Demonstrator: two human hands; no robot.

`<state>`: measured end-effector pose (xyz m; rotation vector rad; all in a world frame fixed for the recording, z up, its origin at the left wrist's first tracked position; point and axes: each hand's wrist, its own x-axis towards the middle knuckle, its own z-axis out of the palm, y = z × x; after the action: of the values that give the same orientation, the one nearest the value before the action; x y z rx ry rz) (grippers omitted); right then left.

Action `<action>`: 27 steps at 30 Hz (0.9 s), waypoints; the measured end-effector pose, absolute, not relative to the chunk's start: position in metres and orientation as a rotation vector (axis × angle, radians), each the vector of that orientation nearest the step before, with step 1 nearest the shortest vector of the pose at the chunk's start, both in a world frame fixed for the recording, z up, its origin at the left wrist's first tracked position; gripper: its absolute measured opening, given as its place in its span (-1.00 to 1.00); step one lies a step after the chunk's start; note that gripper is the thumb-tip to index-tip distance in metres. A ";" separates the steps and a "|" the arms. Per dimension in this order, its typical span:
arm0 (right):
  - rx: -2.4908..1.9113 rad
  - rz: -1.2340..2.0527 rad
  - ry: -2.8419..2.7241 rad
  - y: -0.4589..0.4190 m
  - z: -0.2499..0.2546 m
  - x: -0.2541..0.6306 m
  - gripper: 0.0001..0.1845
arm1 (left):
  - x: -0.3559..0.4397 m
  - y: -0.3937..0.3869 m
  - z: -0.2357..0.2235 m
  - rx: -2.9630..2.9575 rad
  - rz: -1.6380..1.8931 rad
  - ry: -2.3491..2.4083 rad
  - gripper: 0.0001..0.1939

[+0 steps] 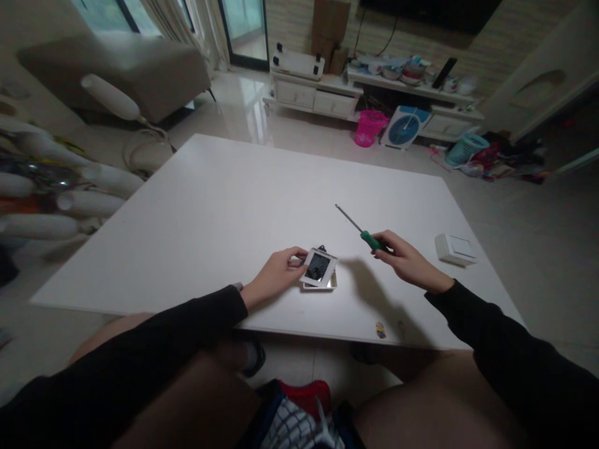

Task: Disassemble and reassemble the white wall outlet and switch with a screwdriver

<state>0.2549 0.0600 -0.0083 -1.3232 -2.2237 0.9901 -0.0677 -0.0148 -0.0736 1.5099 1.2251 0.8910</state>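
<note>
My right hand point(392, 251) is closed round the green handle of a screwdriver point(369, 239). Its metal shaft points up and to the left, above the table and away from the other parts. With its fingers and thumb, my left hand point(281, 272) grips the left edge of a white frame with a black centre point(319, 268), which looks like a wall socket faceplate. That frame sits tilted over a shallow white box point(322, 288), whose near rim shows below it. A small dark piece point(322, 248) sticks out at the far edge.
On the right of the white table point(262, 199) sits a white square switch-like block point(455, 249). A small yellow and blue figure sticker point(380, 330) lies by the front edge. Beyond the table are a pink basket point(369, 128) and a blue fan point(405, 127). White bulb-like lamps point(88, 202) stand left.
</note>
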 end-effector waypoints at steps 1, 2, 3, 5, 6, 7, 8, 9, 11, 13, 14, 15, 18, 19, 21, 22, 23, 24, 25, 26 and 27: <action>-1.353 1.089 -2.138 0.053 -0.006 0.259 -0.71 | -0.064 -0.019 -0.073 1.510 0.879 1.215 -0.77; -1.388 1.170 -2.055 0.046 -0.005 0.261 -0.70 | -0.060 -0.023 -0.073 1.522 0.877 1.230 -0.76; -1.430 1.227 -1.995 0.042 -0.004 0.262 -0.72 | -0.057 -0.025 -0.073 1.538 0.882 1.266 -0.74; -1.497 1.205 -1.960 0.036 -0.003 0.260 -0.76 | -0.052 -0.028 -0.075 1.562 0.900 1.365 -0.73; -1.506 1.160 -1.997 0.035 -0.001 0.258 -0.76 | -0.051 -0.029 -0.077 1.558 0.903 1.401 -0.74; -1.498 1.116 -2.047 0.034 0.000 0.257 -0.75 | -0.050 -0.029 -0.079 1.540 0.905 1.417 -0.76; -1.478 1.089 -2.097 0.033 0.002 0.255 -0.74 | -0.050 -0.029 -0.081 1.510 0.906 1.411 -0.78; -1.456 1.078 -2.136 0.032 0.003 0.254 -0.73 | -0.050 -0.028 -0.083 1.473 0.909 1.390 -0.80; -1.422 1.065 -2.182 0.030 0.005 0.253 -0.73 | -0.050 -0.028 -0.086 1.390 0.931 1.342 -0.83; -1.400 1.028 -2.221 0.027 0.005 0.254 -0.74 | -0.051 -0.029 -0.088 1.327 0.953 1.319 -0.86; -1.387 1.005 -2.247 0.026 0.004 0.255 -0.75 | -0.051 -0.030 -0.089 1.309 0.963 1.323 -0.87; -1.374 0.984 -2.273 0.025 0.003 0.256 -0.76 | -0.050 -0.030 -0.089 1.297 0.972 1.334 -0.88; -1.327 0.939 -2.329 0.023 0.000 0.259 -0.79 | -0.049 -0.031 -0.089 1.288 0.999 1.369 -0.85; -1.311 0.927 -2.338 0.023 -0.001 0.260 -0.80 | -0.049 -0.030 -0.088 1.283 1.009 1.379 -0.83; -1.288 0.907 -2.347 0.023 -0.001 0.260 -0.81 | -0.052 -0.027 -0.084 1.264 1.040 1.405 -0.77; -1.279 0.899 -2.351 0.023 -0.002 0.260 -0.81 | -0.055 -0.023 -0.081 1.250 1.064 1.422 -0.75; -1.275 0.893 -2.353 0.024 -0.002 0.260 -0.81 | -0.058 -0.019 -0.077 1.234 1.094 1.443 -0.74; -1.275 0.886 -2.356 0.024 -0.002 0.260 -0.82 | -0.063 -0.015 -0.073 1.220 1.128 1.465 -0.72; -1.274 0.878 -2.358 0.024 -0.002 0.260 -0.82 | -0.069 -0.009 -0.070 1.202 1.168 1.488 -0.71; -1.273 0.870 -2.361 0.024 -0.002 0.260 -0.83 | -0.076 -0.004 -0.066 1.179 1.207 1.508 -0.69; -1.271 0.863 -2.364 0.024 -0.002 0.260 -0.83 | -0.083 0.002 -0.063 1.151 1.233 1.521 -0.67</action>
<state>0.2605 0.0244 -0.0017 -1.2707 -2.3643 0.8628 -0.0834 0.0016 -0.0635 1.1512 1.5210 1.2329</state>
